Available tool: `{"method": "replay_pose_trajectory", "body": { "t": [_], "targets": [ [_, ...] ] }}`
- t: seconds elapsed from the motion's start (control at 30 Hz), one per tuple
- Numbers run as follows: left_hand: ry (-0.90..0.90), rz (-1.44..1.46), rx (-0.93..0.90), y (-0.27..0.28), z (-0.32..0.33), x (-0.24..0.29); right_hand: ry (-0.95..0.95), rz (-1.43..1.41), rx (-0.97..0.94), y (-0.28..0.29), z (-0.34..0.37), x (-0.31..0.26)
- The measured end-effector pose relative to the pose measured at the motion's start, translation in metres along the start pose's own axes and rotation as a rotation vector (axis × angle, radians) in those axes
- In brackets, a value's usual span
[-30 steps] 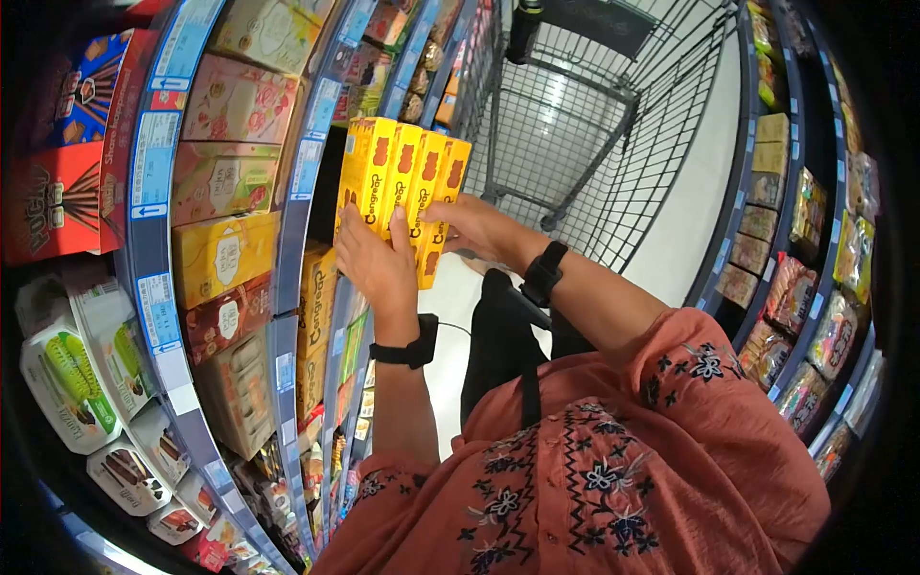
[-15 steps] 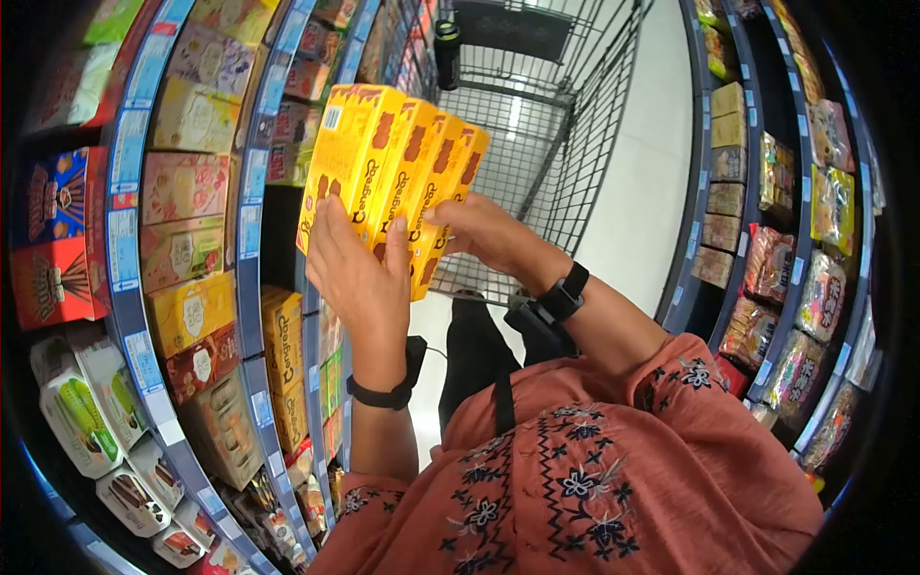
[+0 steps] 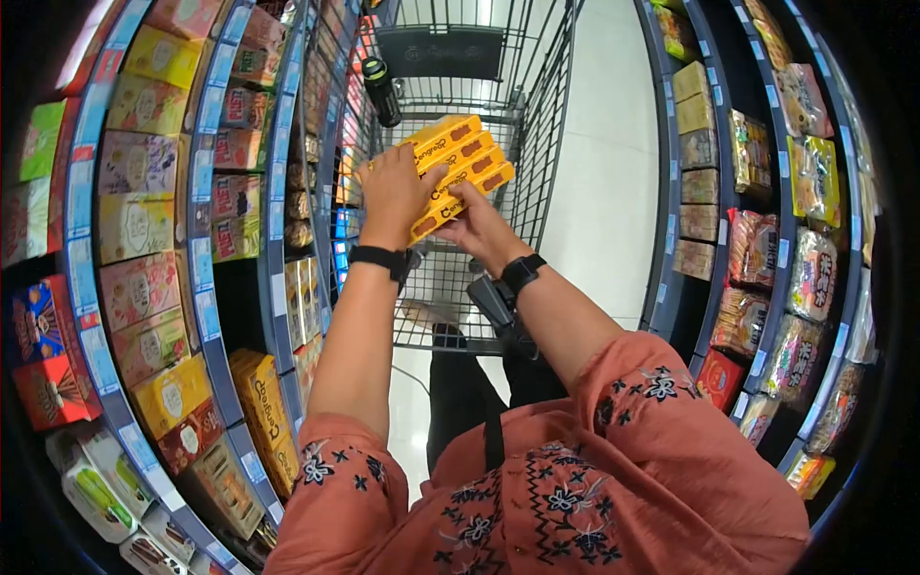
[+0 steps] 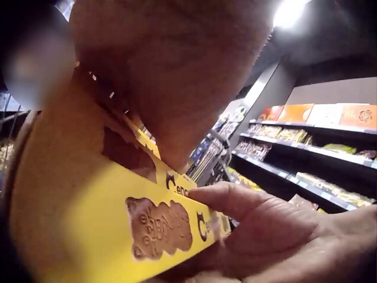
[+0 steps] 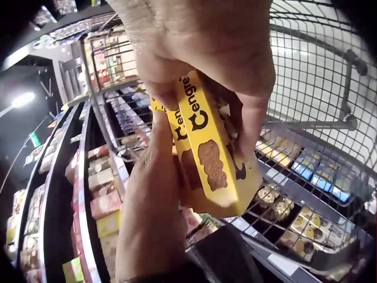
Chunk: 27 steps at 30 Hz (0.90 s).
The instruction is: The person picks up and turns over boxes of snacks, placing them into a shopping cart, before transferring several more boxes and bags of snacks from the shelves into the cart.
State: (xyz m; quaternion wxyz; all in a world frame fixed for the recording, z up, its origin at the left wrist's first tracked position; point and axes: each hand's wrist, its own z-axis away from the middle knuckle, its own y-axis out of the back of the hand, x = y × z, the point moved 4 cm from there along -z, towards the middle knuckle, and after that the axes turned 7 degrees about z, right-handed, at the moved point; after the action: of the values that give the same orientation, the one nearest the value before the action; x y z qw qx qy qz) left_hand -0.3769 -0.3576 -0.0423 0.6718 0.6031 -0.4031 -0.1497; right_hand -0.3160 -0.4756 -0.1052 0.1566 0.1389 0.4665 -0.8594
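Observation:
Several yellow biscuit boxes with brown bear pictures on their ends are held together in a slanted stack, over the shopping cart's basket in the head view. My left hand grips the stack from the left, fingers over its far side and thumb on the printed sides. From below right, my right hand grips the near end, its thumb on top. A bear-printed box side fills the lower left wrist view, near the right thumb. In the right wrist view, the printed boxes sit between both hands.
The black wire shopping cart stands straight ahead. A dark bottle is at its far left side. Shelves of boxed snacks run along the left, with more yellow boxes low down. Bagged snacks line the right shelves.
The boxes, held in both hands, have moved from beside the left shelf to over the cart and now tilt to the right. The view has turned toward the cart.

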Motion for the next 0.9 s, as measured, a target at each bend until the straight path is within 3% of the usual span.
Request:
{"method": "replay_pose_trajectory", "body": {
  "t": [0.33, 0.67, 0.9],
  "targets": [
    [0.197, 0.018, -0.324, -0.066, 0.003, -0.030, -0.098, -0.036, 0.170, 0.040, -0.028, 0.039],
    [0.242, 0.120, -0.390, -0.083, 0.052, -0.058, -0.181, -0.066, 0.198, 0.043, -0.012, 0.091],
    [0.239, 0.132, -0.548, -0.091, 0.082, -0.051, -0.239, -0.172, 0.290, 0.058, 0.008, 0.129]
  ]
}}
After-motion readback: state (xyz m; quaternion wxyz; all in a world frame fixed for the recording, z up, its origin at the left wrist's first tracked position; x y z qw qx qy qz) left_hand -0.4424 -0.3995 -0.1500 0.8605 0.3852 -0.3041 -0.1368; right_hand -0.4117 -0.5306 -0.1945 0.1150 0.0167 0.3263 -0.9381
